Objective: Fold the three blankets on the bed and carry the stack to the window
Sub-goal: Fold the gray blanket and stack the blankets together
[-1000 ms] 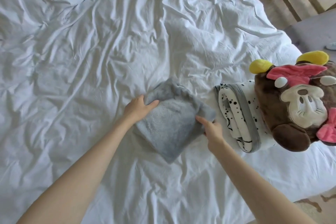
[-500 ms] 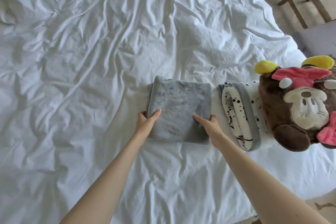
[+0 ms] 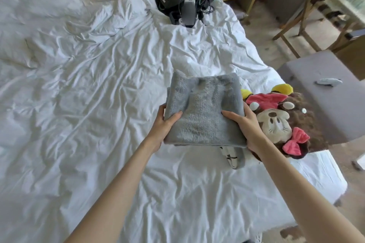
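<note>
White rumpled bed point(image 3: 88, 104), cartoon-mouse plush blanket point(image 3: 280, 124) at right.
Left hand point(image 3: 164, 124) and right hand point(image 3: 246, 126) grip folded grey blanket point(image 3: 203, 110), thumbs on top.

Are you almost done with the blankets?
Partly. The grey blanket is folded, and the spotted blanket and brown mouse blanket look folded too. In hand: the left hand and right hand grip the grey blanket, held over the spotted one. Left to do: stack all three and carry them from the bed to the window.
</note>
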The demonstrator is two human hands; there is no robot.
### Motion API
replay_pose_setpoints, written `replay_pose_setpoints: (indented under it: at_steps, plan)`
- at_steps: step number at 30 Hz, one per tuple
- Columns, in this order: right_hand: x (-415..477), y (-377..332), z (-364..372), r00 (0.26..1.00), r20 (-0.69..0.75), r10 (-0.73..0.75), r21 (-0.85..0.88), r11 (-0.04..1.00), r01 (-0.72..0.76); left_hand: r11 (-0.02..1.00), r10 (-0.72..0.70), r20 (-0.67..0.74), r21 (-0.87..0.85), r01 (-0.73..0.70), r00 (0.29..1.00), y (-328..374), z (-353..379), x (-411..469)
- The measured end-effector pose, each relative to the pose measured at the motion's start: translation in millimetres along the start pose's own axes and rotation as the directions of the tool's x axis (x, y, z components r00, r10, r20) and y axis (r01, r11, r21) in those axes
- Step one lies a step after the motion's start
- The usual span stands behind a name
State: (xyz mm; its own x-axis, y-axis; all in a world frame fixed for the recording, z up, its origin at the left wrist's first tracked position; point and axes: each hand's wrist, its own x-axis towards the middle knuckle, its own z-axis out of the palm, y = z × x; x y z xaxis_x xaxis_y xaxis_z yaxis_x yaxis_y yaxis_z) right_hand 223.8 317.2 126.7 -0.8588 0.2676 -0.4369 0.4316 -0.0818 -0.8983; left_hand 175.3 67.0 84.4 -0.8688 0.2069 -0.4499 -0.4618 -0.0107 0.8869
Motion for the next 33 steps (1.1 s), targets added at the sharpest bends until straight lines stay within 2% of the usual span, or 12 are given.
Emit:
replay_pose_setpoints:
  at_steps: [8, 13, 16, 18, 20, 22, 24, 26, 27, 29, 31, 33]
  plan:
    - [-18, -56, -159, 0.988, -0.071, -0.137, -0.042, 0.99, 0.134, 0.989, 0.146, 0.061, 0.021, -0.147, 0.987, 42, 165, -24]
    - [-6, -69, -261, 0.981, -0.07, -0.181, -0.085, 0.981, 0.175, 0.981, 0.193, -0.028, 0.001, -0.193, 0.981, 35, 268, -28]
    - [15, -53, -298, 0.983, -0.058, -0.172, -0.209, 0.965, 0.156, 0.992, 0.095, -0.101, 0.087, -0.087, 0.99, 11, 303, -22]
    - [29, -28, -313, 0.992, -0.073, -0.107, -0.388, 0.919, 0.071, 0.965, -0.059, -0.131, 0.246, 0.09, 0.99, -12, 314, -20]
    - [37, -5, -324, 0.998, -0.064, -0.006, -0.528, 0.849, -0.029, 0.919, -0.19, -0.154, 0.321, 0.231, 0.97, -31, 319, -19]
    - [41, 7, -331, 0.999, -0.026, 0.037, -0.545, 0.837, -0.045, 0.902, -0.199, -0.19, 0.348, 0.255, 0.961, -36, 320, -20]
    - [45, 7, -334, 1.0, -0.003, -0.008, -0.532, 0.847, 0.005, 0.883, -0.115, -0.25, 0.418, 0.214, 0.961, -28, 324, -18]
    - [51, 5, -332, 0.986, -0.028, -0.162, -0.598, 0.793, 0.113, 0.78, 0.108, -0.309, 0.616, 0.113, 0.945, -16, 331, -14]
    - [53, 2, -329, 0.959, -0.062, -0.276, -0.655, 0.736, 0.17, 0.692, 0.258, -0.288, 0.722, 0.032, 0.922, -9, 337, -11]
    - [58, -3, -318, 0.862, -0.095, -0.498, -0.75, 0.606, 0.267, 0.461, 0.49, -0.146, 0.88, -0.114, 0.859, 3, 352, 1]
    - [66, -3, -304, 0.793, -0.016, -0.609, -0.814, 0.468, 0.344, 0.247, 0.555, 0.028, 0.949, -0.196, 0.832, 4, 368, 18]
    - [76, 7, -291, 0.791, 0.129, -0.598, -0.858, 0.333, 0.392, 0.09, 0.523, 0.147, 0.97, -0.226, 0.839, -9, 376, 34]
